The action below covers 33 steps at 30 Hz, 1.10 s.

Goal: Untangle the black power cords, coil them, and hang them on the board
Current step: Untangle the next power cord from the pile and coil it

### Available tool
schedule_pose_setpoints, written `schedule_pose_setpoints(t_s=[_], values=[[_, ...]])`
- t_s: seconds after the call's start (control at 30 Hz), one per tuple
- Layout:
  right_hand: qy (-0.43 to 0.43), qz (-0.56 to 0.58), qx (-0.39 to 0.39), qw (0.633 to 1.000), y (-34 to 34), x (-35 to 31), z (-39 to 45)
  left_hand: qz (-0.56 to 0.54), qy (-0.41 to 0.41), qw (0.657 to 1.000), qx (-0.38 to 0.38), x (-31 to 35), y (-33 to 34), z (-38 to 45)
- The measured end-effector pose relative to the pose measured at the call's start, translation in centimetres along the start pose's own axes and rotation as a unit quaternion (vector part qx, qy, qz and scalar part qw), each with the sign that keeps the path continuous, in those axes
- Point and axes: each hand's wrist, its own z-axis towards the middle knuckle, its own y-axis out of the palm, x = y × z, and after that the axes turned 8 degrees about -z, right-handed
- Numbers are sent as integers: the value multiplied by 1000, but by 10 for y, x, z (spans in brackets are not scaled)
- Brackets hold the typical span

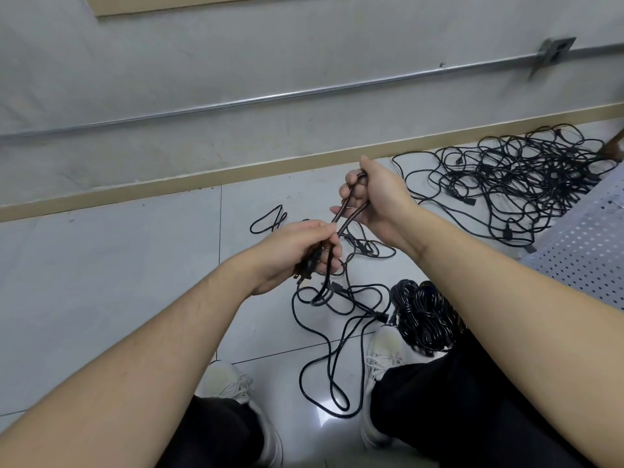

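Your left hand (297,249) gripping a black power cord (351,211) near its plug, your right hand (374,197) clutching its doubled loop, slack trailing onto floor tiles (135,282), tangled cord pile (516,180) by the wall.

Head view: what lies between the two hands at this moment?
In the head view, doubled strands of black power cord run taut from the left hand up to the right hand; grey floor tile shows behind.
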Motion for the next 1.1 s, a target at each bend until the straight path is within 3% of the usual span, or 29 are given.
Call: schedule_pose_setpoints(t_s=[0.23, 0.43, 0.57, 0.67, 0.77, 0.9, 1.0, 1.1], values=[[-42, 10, 10, 999, 4, 1, 8, 19, 28, 999, 33, -2, 5, 6], [-15, -2, 36, 999, 7, 2, 7, 49, 16, 998, -44, 1, 11, 1], [-1, -14, -13, 1000, -1, 4, 5, 62, 54, 997, 0, -4, 11, 3], [15, -92, -100, 991, -7, 15, 7, 31, 92, 994, 50, -5, 6, 7], [-21, -298, -208, 931, -7, 36, 7, -57, 132, 983, 112, 2, 6, 10], [-51, -518, -345, 781, -3, 54, -7, -110, 161, 962, 190, 6, 3, 12], [-41, -531, -362, 765, 2, 49, -13, -109, 171, 949, 240, 5, -6, 15], [-38, -529, -343, 775, 0, 46, -9, -99, 170, 933, 301, 7, -16, 19]])
